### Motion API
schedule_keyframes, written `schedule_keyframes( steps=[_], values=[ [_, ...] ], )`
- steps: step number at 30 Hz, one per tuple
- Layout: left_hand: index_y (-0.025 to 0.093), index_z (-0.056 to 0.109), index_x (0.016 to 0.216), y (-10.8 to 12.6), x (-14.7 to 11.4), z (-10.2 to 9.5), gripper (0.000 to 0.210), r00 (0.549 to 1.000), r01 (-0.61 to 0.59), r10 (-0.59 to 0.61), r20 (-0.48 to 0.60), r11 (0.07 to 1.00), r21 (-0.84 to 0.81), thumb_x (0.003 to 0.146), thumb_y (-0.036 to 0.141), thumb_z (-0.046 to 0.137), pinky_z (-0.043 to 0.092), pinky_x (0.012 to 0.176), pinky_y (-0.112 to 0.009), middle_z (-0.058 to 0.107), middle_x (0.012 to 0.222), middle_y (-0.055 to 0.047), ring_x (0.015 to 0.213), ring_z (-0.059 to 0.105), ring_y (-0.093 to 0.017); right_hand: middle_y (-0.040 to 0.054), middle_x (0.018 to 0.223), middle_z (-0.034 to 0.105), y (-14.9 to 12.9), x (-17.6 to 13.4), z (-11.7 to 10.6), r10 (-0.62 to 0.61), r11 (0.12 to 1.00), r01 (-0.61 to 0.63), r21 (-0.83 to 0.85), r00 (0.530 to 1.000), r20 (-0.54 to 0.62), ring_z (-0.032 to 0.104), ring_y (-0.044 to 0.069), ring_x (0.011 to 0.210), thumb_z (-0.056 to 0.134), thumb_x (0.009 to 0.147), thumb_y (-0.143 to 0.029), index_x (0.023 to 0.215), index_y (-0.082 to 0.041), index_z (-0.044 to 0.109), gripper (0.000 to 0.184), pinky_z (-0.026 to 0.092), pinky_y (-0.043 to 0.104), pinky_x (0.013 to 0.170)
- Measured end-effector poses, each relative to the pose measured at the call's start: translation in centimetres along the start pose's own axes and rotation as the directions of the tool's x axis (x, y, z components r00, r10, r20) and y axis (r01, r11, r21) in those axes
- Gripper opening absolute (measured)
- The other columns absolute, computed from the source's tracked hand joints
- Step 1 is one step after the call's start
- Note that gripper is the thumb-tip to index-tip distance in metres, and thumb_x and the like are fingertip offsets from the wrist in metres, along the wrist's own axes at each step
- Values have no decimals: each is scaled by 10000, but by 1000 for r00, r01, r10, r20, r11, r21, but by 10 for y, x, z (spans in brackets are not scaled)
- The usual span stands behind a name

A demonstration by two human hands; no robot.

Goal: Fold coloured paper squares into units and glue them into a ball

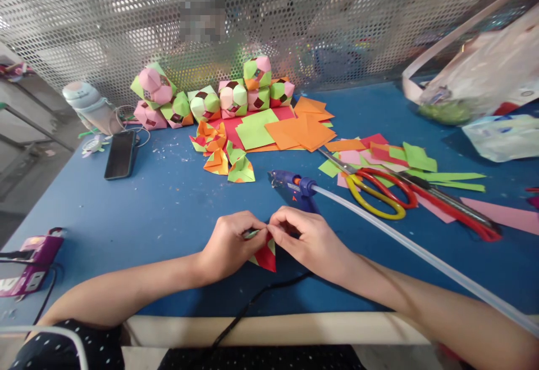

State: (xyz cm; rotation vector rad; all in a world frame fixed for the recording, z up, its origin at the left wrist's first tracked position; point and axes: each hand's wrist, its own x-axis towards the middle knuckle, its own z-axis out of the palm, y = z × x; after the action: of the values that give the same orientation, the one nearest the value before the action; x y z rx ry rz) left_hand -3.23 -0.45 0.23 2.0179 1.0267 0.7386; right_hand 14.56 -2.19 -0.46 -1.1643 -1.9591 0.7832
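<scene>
Both hands meet near the table's front edge, pinching a small folded paper piece [266, 257] in red and light green. My left hand [229, 246] is closed on its left side, covering part of it. From the other side, the fingertips of my right hand [309, 241] are closed on its upper corner. Just beyond the hands lies a blue hot glue gun [295, 183] with a long white glue stick out of its back. Farther off sit several folded orange and green paper pieces [241, 165].
Folded paper balls [205, 104] line the back by a perforated metal screen [273, 16]. Coloured paper squares [301, 131], scissors [379, 190] and a red cutter [455, 204] lie right of centre. A phone [120, 155], a bottle [90, 106] and a purple power strip [36, 260] are left.
</scene>
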Motion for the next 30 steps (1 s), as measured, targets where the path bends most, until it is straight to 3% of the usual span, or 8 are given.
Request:
schedule_keyframes(
  steps=[4,7,12,15,17,22,30],
  values=[
    [145,690,776,2,-1,-1,225,997,-67,66,33,997,24,862,203,489,458,638,-239,654,703,-52,660,578,-119,5,692,504,1,-1,1,-128,986,128,-108,992,12,495,124,610,421,884,-160,730,-207,448,163,403,255,586],
    [145,698,817,6,1,-2,203,998,-36,37,44,999,-6,851,190,503,461,649,-232,667,734,-51,676,583,-117,3,690,494,2,-1,2,-141,982,140,-126,990,1,486,123,605,409,885,-161,732,-208,443,163,400,257,587],
    [142,705,776,8,4,-3,173,984,175,-173,30,980,-92,806,210,549,464,600,-214,673,736,-41,646,580,-112,-29,617,522,-1,3,-3,106,992,-106,75,994,11,504,104,555,443,894,-257,748,-205,499,164,417,218,535],
    [127,682,746,6,6,-1,161,943,328,-330,26,920,-214,781,229,562,466,553,-201,676,712,-35,622,587,-111,-33,571,547,-4,6,-6,246,935,-265,233,963,108,539,109,540,416,919,-349,798,-197,537,228,435,215,522],
    [123,666,752,4,8,0,145,917,386,-398,23,872,-301,764,236,575,458,528,-190,673,685,-24,594,585,-103,-27,582,559,-5,6,-7,263,918,-292,270,955,137,549,112,553,405,924,-374,821,-193,545,250,438,216,525],
    [131,637,724,2,9,1,93,898,405,-440,-5,830,-384,730,215,596,445,546,-181,654,672,0,595,571,-86,-28,628,532,0,1,1,140,985,-144,99,989,48,496,97,548,495,865,-257,742,-194,514,139,391,210,499],
    [130,626,890,5,10,1,193,885,446,-451,112,757,-476,712,206,627,437,563,-180,625,678,13,608,556,-82,-15,650,542,5,1,2,12,1000,-12,-18,1000,-28,506,110,583,466,861,-174,682,-199,481,181,397,240,570]
  ],
)
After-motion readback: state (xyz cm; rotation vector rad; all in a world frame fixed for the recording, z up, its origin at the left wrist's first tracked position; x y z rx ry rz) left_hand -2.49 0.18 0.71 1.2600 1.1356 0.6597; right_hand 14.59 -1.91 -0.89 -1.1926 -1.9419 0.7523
